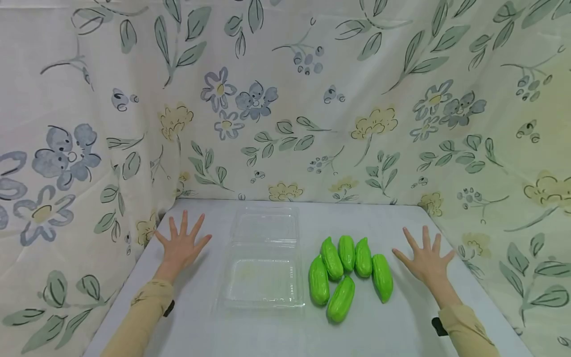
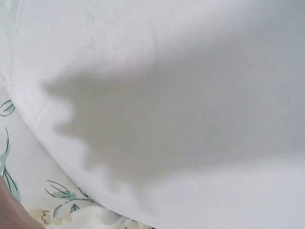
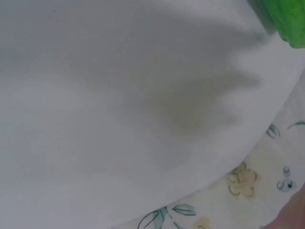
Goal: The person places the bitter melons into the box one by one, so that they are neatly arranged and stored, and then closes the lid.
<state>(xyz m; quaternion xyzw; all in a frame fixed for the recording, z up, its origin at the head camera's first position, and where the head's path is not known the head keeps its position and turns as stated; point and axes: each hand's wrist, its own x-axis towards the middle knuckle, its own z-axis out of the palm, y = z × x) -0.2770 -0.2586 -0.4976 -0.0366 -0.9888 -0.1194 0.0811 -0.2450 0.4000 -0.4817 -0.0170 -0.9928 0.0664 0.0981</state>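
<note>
Both hands are held out over the white table with fingers spread, and neither holds anything. The left hand is at the table's left side, left of a clear plastic clamshell box whose lid lies folded back, away from the person. On the right side is the right hand; the nearest thing to it is a bright green, ridged, bitter-melon-like vegetable. Several more of these green vegetables lie grouped between the box and that hand. In the right wrist view, the end of one green vegetable shows at the top corner.
White cloth covers the table. Behind it and along both sides hangs a floral curtain. The hands cast soft shadows on the tabletop in both wrist views. A dark band shows at the right sleeve.
</note>
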